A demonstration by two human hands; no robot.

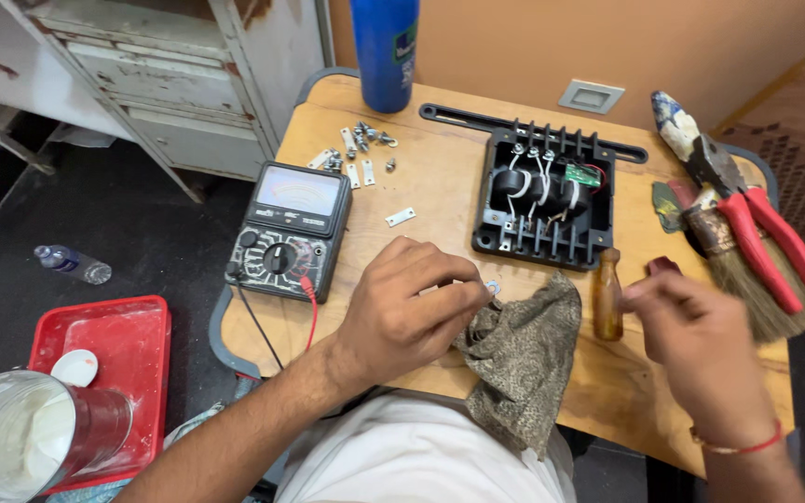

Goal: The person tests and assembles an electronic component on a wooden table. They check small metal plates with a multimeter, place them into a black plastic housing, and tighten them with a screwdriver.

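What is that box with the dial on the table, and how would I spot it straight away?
Start at the wooden table and look to its left edge, beside the person's left hand. There lies a dark analogue meter with a pale needle window on top and a round selector knob below it. Unlike the open black housing with coils to its right, it is closed and trails a red lead and a black lead.

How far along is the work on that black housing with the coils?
Done: the black housing lies open, its screws and metal plates loose beside the multimeter. In hand: the left hand pinches a small ring-shaped part over the cloth; the right hand is blurred. Left: those loose parts remain unfitted.
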